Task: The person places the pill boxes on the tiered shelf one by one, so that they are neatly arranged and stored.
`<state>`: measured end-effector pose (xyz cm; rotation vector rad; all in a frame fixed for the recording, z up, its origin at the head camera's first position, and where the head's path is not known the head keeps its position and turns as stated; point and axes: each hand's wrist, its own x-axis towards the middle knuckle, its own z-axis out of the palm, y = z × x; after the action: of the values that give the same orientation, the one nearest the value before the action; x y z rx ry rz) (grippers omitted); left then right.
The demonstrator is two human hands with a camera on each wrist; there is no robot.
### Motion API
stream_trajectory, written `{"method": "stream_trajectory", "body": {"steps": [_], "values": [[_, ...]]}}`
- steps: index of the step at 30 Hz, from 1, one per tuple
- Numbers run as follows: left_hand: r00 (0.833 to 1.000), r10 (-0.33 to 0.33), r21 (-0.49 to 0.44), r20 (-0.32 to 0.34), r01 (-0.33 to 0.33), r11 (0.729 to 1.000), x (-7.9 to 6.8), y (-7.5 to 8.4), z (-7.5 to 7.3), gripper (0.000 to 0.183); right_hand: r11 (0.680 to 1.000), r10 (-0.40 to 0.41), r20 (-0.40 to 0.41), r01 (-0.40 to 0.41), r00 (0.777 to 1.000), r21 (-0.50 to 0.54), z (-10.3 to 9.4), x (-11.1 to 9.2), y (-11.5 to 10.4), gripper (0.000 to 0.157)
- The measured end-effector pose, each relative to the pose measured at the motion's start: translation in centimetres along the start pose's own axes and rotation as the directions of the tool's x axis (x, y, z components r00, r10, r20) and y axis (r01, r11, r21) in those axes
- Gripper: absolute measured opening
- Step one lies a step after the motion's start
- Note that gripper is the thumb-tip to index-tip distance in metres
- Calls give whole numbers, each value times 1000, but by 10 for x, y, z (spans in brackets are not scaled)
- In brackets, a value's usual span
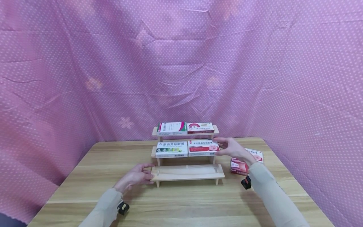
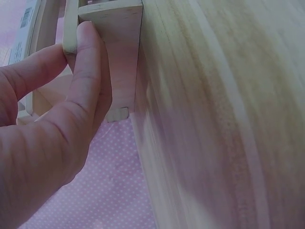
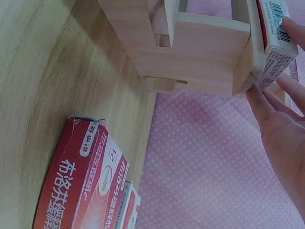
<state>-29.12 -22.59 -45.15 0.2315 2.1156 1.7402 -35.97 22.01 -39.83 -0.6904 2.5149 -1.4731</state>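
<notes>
A three-tier wooden display stand (image 1: 185, 172) stands on the table with medicine boxes on its upper two tiers. At its lowest tier, my left hand (image 1: 136, 177) pinches the left end of the board, thumb and fingers on either side of the wood (image 2: 70, 28). My right hand (image 1: 231, 149) is at the right end of a red-and-white medicine box (image 1: 202, 148) on the middle tier. In the right wrist view, its thumb presses the barcode face of that box (image 3: 276, 40), while the other fingers reach round the end beside the shelf.
Left on the middle tier lies a white-and-green medicine box (image 1: 171, 149). The top tier holds a green-and-white box (image 1: 172, 127) and a red-and-white one (image 1: 200, 127). More boxes, including a red one (image 1: 238, 167), lie on the table (image 1: 181, 205) near my right forearm. Pink cloth (image 1: 181, 78) hangs behind.
</notes>
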Motion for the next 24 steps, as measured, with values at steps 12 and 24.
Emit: {"method": "stream_trajectory", "body": {"steps": [12, 24], "values": [[1000, -7, -6, -9, 7, 1000, 0, 0, 0, 71, 999, -11, 11, 11, 1000, 31, 1, 1, 1, 72], [1000, 13, -8, -15, -14, 1000, -1, -2, 2, 70, 999, 10, 8, -10, 1000, 43, 2, 1, 2, 75]]}}
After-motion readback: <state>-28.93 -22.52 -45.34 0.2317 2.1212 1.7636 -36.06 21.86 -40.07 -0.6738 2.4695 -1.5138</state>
